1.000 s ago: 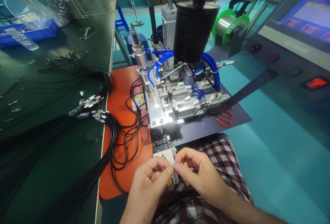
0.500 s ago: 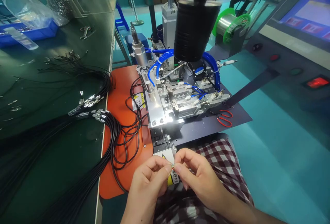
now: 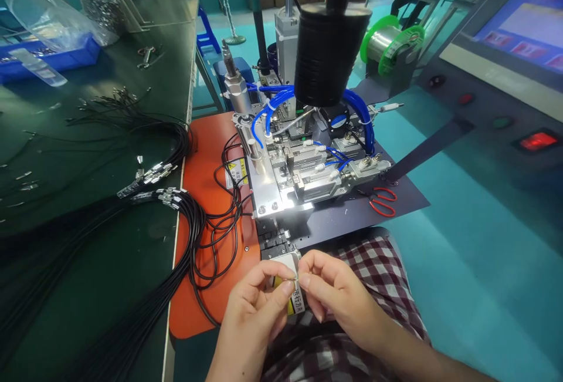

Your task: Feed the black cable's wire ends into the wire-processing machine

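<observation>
My left hand (image 3: 255, 311) and my right hand (image 3: 338, 297) meet low in the head view, over my checked lap. Both pinch a tiny metal piece (image 3: 294, 280) between thumb and forefinger, fingertips touching; what it is stays too small to name. Just beyond them sits a white block with a yellow warning label (image 3: 288, 267), at the front of a metal fixture (image 3: 303, 176) fed by blue air tubes (image 3: 272, 106). A black cylinder (image 3: 328, 53) hangs over the fixture.
Bundles of black cables with metal ends (image 3: 153, 194) lie on the dark green bench (image 3: 88, 153) to the left. An orange mat (image 3: 206, 194) lies under the fixture, red scissors (image 3: 380, 200) to its right. A green solder spool (image 3: 389, 41) stands behind.
Both hands have drifted slightly up and toward the fixture, still pinching the small piece together. Nothing else has moved.
</observation>
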Action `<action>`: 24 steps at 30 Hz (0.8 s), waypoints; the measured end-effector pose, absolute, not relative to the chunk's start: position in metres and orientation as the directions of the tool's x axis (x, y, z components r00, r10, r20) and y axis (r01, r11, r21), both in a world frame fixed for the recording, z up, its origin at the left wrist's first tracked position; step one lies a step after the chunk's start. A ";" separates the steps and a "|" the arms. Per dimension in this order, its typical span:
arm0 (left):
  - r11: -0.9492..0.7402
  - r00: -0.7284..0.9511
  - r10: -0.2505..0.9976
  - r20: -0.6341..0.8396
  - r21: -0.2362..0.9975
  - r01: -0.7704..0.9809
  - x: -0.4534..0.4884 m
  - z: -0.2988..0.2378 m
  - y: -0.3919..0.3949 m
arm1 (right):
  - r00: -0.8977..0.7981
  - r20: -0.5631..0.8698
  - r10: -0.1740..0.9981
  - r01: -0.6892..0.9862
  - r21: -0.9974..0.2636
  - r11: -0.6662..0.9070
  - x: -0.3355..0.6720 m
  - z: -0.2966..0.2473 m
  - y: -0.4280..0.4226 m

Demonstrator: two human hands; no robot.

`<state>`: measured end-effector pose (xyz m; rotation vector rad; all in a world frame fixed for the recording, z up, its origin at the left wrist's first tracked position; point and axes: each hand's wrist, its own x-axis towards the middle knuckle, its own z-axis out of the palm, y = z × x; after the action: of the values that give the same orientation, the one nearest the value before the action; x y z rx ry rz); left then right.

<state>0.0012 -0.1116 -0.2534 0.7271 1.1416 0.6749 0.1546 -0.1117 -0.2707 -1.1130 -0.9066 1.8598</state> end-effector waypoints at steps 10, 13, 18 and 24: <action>0.554 0.233 0.819 -0.524 0.828 -0.087 0.002 -0.251 -0.109 | -0.309 -0.348 0.885 -0.155 -0.900 -0.408 0.159 -0.259 -0.111; 0.591 0.243 0.791 -0.561 0.804 -0.068 0.003 -0.251 -0.107 | -0.289 -0.322 0.901 -0.085 -0.929 -0.359 0.160 -0.263 -0.115; 0.667 0.294 0.720 -0.629 0.743 -0.046 0.003 -0.245 -0.104 | -0.304 -0.290 0.908 0.005 -0.953 -0.303 0.163 -0.268 -0.120; 0.670 0.264 0.714 -0.648 0.743 0.011 0.002 -0.246 -0.108 | -0.281 -0.245 0.928 0.146 -0.967 -0.211 0.163 -0.261 -0.119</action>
<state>0.0019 -0.1082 -0.2457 0.7196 1.2266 0.5350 0.1633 -0.1187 -0.2614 -1.3126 -1.4017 1.5571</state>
